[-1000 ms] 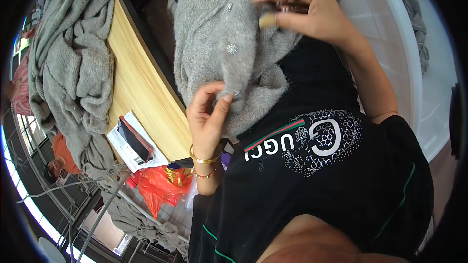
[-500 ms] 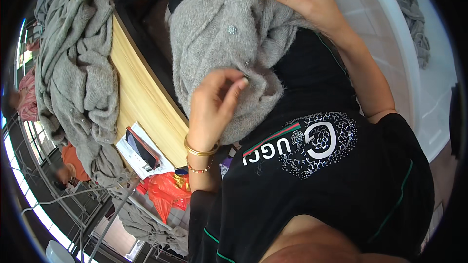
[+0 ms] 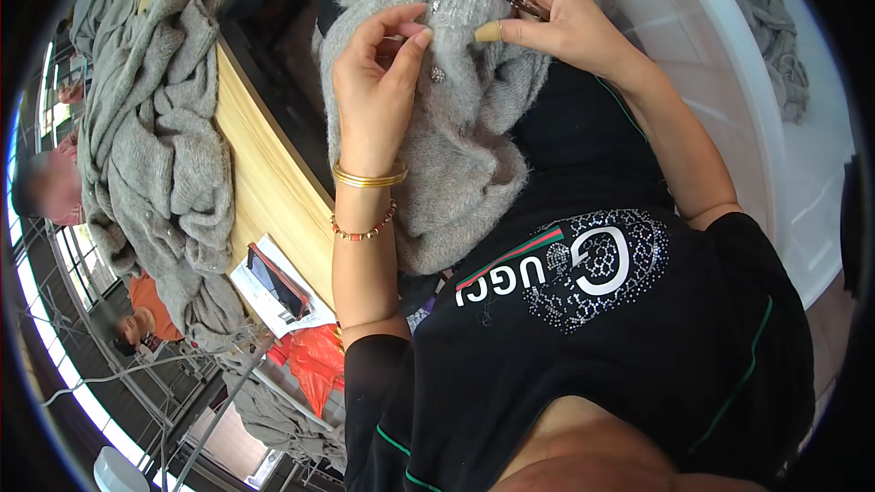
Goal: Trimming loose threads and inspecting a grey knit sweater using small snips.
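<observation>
A fluffy grey knit garment (image 3: pixel 456 155) with sparkling round buttons (image 3: pixel 437 76) lies bunched over my lap. Above its left part, my left hand (image 3: pixel 378 73) is closed in a pinch, thumb against forefinger, close to a button; whatever lies between the fingertips is too small to make out. My right hand (image 3: pixel 556 23) holds slim, dark, pointed thread snips (image 3: pixel 512 2), the tip aimed left over the knit. A tan cover (image 3: pixel 488 32) sits on the right thumb, which points toward my left fingertips.
On the left, a light wooden table (image 3: pixel 260 155) bears a heap of grey knits (image 3: pixel 173 118), a phone (image 3: pixel 278 282) and papers. A red plastic bag (image 3: pixel 317 364) is below these. A white tub-like rim (image 3: pixel 752 64) curves along my right. Other people sit at far left.
My left hand has moved up and away from the lower button, toward the right hand. My right hand has come slightly down, with the snips still in it.
</observation>
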Demonstrator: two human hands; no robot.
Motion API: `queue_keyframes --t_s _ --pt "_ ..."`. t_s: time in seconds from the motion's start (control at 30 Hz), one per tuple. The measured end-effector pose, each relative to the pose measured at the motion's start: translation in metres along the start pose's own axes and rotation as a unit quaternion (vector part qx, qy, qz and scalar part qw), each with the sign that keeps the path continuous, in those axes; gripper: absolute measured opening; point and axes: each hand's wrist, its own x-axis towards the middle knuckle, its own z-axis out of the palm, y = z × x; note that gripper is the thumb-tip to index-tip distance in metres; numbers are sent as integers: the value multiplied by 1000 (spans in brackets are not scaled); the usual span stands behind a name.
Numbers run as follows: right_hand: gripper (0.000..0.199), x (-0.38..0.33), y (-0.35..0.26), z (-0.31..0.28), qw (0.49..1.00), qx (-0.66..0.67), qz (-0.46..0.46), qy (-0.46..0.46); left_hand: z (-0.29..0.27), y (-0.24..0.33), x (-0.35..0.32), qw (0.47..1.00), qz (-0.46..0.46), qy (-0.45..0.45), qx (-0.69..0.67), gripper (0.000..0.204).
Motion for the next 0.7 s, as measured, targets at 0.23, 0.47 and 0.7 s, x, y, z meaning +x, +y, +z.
queue_keyframes --t_s 0.23,0.47,0.7 --pt "27 -1 -76 47 956 27 -213 -199 -37 -4 9 962 160 -25 221 85" --pt "23 -8 -91 101 893 122 -198 -384 -22 37 14 941 136 -268 157 60" --pt "23 -4 -75 22 973 -108 -199 -52 -46 35 -23 924 -94 -35 -369 59"
